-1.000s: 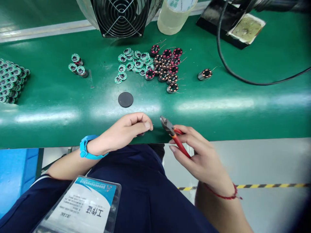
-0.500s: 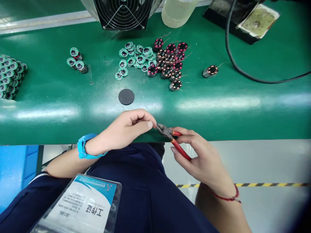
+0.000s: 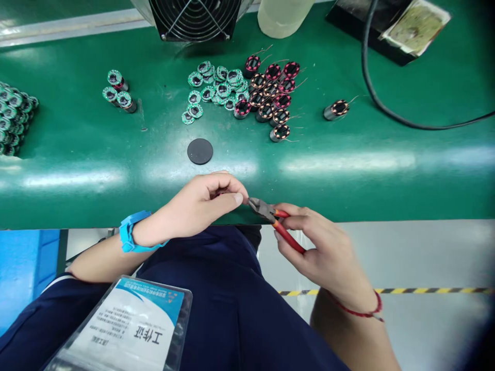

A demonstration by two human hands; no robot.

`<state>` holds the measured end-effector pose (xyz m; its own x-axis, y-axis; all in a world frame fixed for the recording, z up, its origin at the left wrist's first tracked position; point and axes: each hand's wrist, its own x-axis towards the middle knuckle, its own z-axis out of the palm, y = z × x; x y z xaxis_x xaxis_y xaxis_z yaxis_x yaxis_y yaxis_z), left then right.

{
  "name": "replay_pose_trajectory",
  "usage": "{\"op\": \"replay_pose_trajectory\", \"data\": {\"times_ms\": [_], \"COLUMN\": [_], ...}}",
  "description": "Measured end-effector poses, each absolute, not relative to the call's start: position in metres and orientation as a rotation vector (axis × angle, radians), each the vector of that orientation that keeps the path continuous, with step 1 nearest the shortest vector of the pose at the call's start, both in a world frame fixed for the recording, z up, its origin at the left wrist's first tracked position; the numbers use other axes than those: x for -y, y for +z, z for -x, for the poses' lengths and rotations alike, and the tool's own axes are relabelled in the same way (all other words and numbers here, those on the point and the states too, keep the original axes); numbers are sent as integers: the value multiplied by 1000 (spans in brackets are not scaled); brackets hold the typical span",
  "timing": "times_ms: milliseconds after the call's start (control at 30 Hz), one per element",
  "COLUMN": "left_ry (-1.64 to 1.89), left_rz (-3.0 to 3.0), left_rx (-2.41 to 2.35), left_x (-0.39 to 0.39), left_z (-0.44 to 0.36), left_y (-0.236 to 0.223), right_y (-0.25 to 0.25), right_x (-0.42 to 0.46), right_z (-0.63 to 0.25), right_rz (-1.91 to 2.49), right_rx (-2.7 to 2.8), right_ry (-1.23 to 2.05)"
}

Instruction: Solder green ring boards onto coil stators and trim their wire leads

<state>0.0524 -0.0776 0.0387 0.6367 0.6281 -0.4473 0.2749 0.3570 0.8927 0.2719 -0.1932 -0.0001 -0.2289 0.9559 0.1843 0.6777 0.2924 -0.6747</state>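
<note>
My left hand (image 3: 201,203) is curled at the near edge of the green bench (image 3: 348,170), its fingers pinched round a small part that stays mostly hidden. My right hand (image 3: 320,247) grips red-handled cutters (image 3: 270,214), and the steel jaws touch the fingertips of the left hand. Beyond them lies a heap of copper-wound coils (image 3: 270,98) with loose wire ends, beside a heap of green round boards (image 3: 214,90). A black disc (image 3: 200,151) lies just beyond my left hand.
A single coil (image 3: 335,110) lies apart at the right. Three capped parts (image 3: 118,93) stand at the left, with a larger stack (image 3: 13,118) at the far left edge. A fan grille (image 3: 195,18), a pale tub (image 3: 282,15), and a black cable (image 3: 390,116) run along the back.
The cutters have moved left until their jaws meet the part pinched in my left hand. My left hand has stayed in place.
</note>
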Motion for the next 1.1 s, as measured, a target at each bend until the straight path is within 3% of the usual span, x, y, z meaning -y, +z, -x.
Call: {"op": "replay_pose_trajectory", "data": {"times_ms": [300, 1100], "left_ry": [247, 97], "left_rz": [-1387, -1606], "left_rx": [-858, -698], "left_x": [77, 76], "left_z": [-49, -42], "left_y": [39, 44], "right_y": [-2, 9], "right_x": [191, 174], "right_z": [-275, -277], "right_rz": [1476, 1288], "right_rx": [1861, 2139], "right_ry": [695, 679]}}
